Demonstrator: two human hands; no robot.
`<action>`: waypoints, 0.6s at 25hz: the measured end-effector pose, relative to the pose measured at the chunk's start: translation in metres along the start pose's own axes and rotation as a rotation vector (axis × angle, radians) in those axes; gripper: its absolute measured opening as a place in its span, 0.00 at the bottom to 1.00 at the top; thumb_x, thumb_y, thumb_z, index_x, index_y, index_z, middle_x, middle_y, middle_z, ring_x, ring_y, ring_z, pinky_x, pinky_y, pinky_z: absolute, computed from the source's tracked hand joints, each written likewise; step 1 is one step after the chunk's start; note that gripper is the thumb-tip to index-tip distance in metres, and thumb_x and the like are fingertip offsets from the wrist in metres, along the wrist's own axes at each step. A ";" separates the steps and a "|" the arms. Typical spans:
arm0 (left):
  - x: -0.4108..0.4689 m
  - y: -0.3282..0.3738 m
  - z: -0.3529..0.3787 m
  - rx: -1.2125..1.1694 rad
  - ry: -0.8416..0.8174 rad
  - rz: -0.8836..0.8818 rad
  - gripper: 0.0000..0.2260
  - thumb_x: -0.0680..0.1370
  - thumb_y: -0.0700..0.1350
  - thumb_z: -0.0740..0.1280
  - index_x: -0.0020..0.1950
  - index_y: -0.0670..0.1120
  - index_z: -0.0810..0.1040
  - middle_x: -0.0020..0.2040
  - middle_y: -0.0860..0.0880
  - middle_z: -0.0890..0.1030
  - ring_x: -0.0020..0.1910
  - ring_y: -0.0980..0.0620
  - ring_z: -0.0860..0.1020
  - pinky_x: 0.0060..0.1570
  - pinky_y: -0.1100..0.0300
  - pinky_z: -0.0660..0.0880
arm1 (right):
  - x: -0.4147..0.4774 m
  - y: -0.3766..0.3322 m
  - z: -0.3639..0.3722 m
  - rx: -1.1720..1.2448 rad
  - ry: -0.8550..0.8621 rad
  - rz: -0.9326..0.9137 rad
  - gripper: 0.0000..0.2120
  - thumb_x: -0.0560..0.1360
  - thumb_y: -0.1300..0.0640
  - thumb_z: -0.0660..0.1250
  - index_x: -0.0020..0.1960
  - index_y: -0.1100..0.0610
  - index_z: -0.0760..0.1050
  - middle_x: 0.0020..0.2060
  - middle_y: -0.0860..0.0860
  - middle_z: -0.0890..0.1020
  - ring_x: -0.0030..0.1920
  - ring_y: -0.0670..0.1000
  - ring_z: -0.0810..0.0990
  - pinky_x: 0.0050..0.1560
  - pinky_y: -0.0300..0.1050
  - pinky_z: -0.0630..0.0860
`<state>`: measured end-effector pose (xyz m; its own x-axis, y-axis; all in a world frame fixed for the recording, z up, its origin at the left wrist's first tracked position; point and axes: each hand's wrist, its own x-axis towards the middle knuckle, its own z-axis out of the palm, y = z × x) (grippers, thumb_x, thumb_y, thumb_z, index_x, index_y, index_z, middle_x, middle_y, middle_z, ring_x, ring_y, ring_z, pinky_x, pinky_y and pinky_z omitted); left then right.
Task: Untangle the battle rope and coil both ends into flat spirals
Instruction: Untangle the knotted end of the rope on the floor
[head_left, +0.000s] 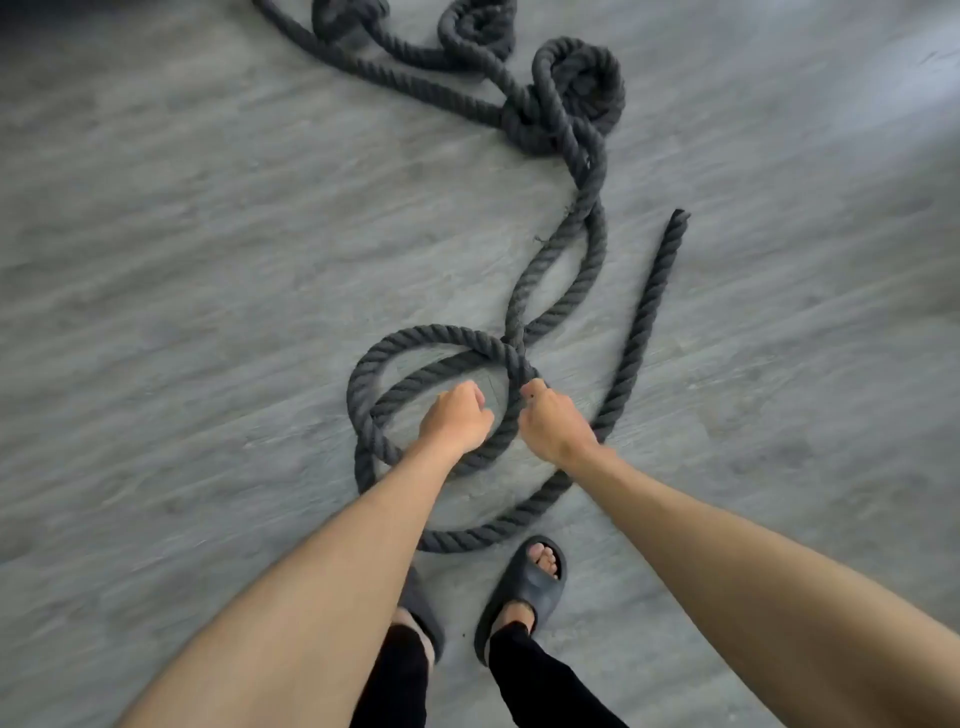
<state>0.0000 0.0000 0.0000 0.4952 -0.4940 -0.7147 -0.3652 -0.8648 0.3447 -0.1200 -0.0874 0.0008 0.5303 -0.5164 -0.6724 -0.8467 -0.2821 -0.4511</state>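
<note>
A thick dark grey battle rope (597, 244) snakes across the grey floor. One free end (678, 218) lies at the right. Loose loops (374, 374) lie in front of me, and a tangled knot (566, 98) sits farther away, with more coils at the top. My right hand (553, 421) grips a strand of the rope at the right side of the near loop. My left hand (457, 415) hovers over the loop with its fingers curled; I cannot see rope in it.
My feet in dark slide sandals (524, 587) stand just behind the nearest rope bend. Grey wood-pattern floor (182, 260) spreads all around.
</note>
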 end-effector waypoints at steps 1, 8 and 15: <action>0.028 -0.001 0.013 -0.032 -0.017 0.002 0.10 0.80 0.47 0.63 0.60 0.48 0.73 0.58 0.48 0.76 0.56 0.48 0.74 0.48 0.56 0.68 | 0.027 0.008 0.011 0.007 0.020 0.029 0.18 0.80 0.61 0.55 0.69 0.60 0.68 0.63 0.60 0.77 0.66 0.63 0.73 0.65 0.59 0.72; 0.218 -0.027 0.107 -0.121 0.171 0.063 0.13 0.79 0.46 0.65 0.62 0.45 0.72 0.64 0.44 0.75 0.65 0.44 0.71 0.58 0.55 0.68 | 0.215 0.075 0.092 0.091 0.129 0.201 0.29 0.79 0.52 0.67 0.75 0.60 0.61 0.69 0.63 0.70 0.71 0.64 0.68 0.69 0.58 0.69; 0.314 -0.046 0.130 0.293 0.255 0.424 0.22 0.80 0.46 0.62 0.73 0.45 0.67 0.73 0.46 0.70 0.76 0.45 0.60 0.77 0.42 0.44 | 0.317 0.105 0.140 0.014 0.143 0.310 0.23 0.73 0.45 0.74 0.59 0.57 0.71 0.57 0.57 0.80 0.60 0.61 0.79 0.60 0.58 0.77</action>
<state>0.0703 -0.1036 -0.3193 0.4188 -0.8300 -0.3684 -0.7586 -0.5428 0.3604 -0.0350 -0.1675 -0.3420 0.2352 -0.6842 -0.6903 -0.9655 -0.0830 -0.2467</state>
